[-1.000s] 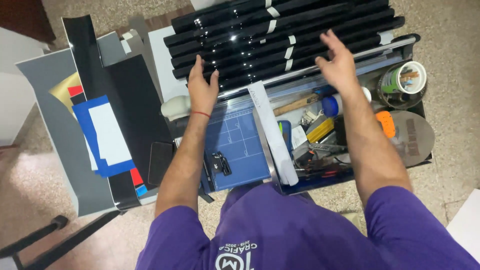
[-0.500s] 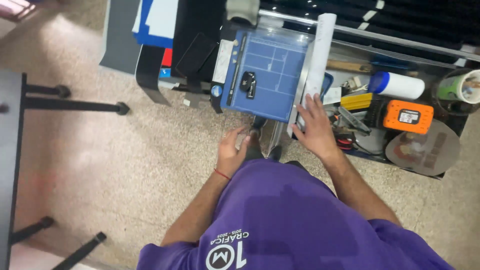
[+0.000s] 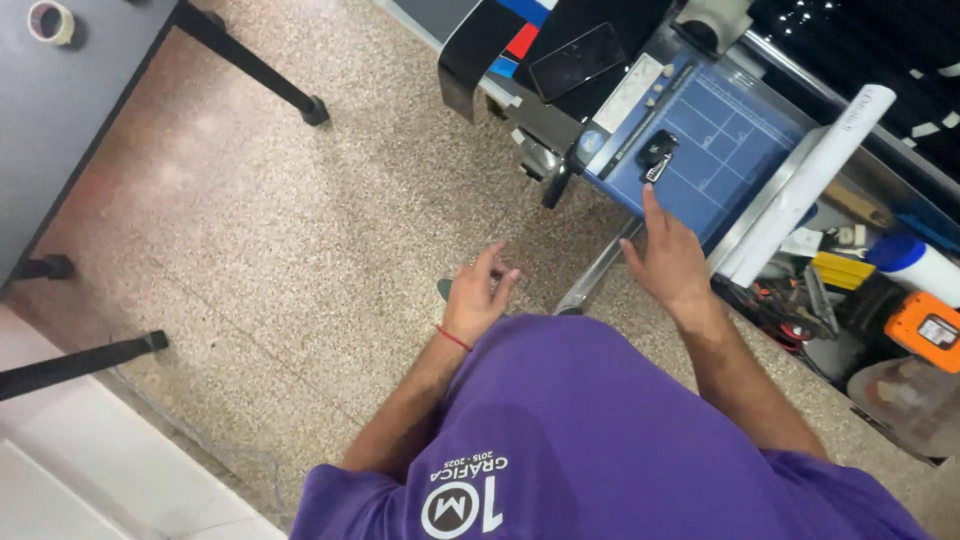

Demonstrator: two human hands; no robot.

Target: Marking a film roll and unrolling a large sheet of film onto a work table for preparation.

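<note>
Speckled terrazzo floor point(image 3: 300, 260) fills most of the view, with a dark table point(image 3: 70, 120) and its black legs at the upper left, a roll of tape point(image 3: 47, 21) lying on its top. At the upper right lies a blue paper trimmer point(image 3: 720, 140) with a gridded bed, a small black clip-like piece point(image 3: 656, 155) on it, and a white rolled sheet point(image 3: 805, 185) along its right edge. A dark phone point(image 3: 577, 60) lies on black sheets just beyond the trimmer. The right hand point(image 3: 670, 265) reaches up to the trimmer's near edge, fingers spread and loose, its forefinger tip touching or just over the blue bed; it grasps nothing. The left hand point(image 3: 475, 300) hovers over the floor, near the right hand and clear of the trimmer, fingers half curled and holding nothing, a red thread around the wrist. At the far right sits a tray of tools with an orange device point(image 3: 925, 330) and a white tube with a blue cap point(image 3: 915, 265). A purple shirt point(image 3: 600, 440) fills the bottom.
</note>
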